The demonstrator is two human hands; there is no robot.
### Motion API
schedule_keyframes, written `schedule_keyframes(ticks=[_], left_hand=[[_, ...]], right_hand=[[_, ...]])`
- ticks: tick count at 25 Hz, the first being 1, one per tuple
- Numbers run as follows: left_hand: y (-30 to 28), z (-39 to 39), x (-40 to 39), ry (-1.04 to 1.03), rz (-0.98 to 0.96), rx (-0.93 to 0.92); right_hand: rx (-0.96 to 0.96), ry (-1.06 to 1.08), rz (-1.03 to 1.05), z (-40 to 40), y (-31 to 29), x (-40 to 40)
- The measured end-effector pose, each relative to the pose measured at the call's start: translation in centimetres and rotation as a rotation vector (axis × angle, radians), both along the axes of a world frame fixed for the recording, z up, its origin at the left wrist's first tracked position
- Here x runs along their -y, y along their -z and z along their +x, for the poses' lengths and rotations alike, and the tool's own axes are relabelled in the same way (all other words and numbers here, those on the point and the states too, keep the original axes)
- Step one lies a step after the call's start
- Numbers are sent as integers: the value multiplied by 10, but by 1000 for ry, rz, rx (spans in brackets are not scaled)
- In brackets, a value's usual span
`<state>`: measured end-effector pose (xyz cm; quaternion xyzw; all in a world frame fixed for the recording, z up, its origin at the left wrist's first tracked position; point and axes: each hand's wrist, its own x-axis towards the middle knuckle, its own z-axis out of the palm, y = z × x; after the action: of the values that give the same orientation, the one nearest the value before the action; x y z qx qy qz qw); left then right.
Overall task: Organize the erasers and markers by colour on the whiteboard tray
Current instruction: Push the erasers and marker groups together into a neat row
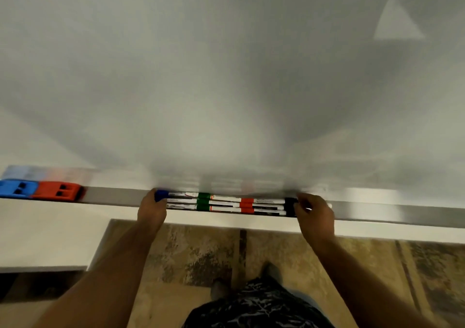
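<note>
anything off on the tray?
Nothing stands out. Markers lie flat in tidy colour groups between the left hand and right hand; blue eraser and red eraser sit upright, side by side, on the tray.

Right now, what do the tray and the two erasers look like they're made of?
Tray: looks like brushed metal, maybe aluminium; grey, with a soft streaky sheen along its front. Blue eraser and red eraser: probably moulded plastic; solid even colour, matte, with rectangular slots in the top. The picture is blurred there, so any felt pad cannot be made out.
</note>
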<state>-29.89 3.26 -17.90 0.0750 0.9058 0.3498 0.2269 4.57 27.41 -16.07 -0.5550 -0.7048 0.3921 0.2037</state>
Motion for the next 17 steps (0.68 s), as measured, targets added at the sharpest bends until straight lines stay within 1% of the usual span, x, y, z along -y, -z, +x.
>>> schedule_keyframes(ticks=[5, 11, 14, 17], left_hand=[[1, 4, -1, 4, -19, 1], [-3, 7, -3, -22, 15, 50], [-6, 6, 2, -54, 43, 59], [-11, -2, 11, -50, 57, 56]], right_hand=[[22, -107, -92, -34, 8, 5], [58, -343, -62, -56, 14, 17], [19, -412, -23, -76, 10, 35], [-3, -544, -19, -109, 4, 55]])
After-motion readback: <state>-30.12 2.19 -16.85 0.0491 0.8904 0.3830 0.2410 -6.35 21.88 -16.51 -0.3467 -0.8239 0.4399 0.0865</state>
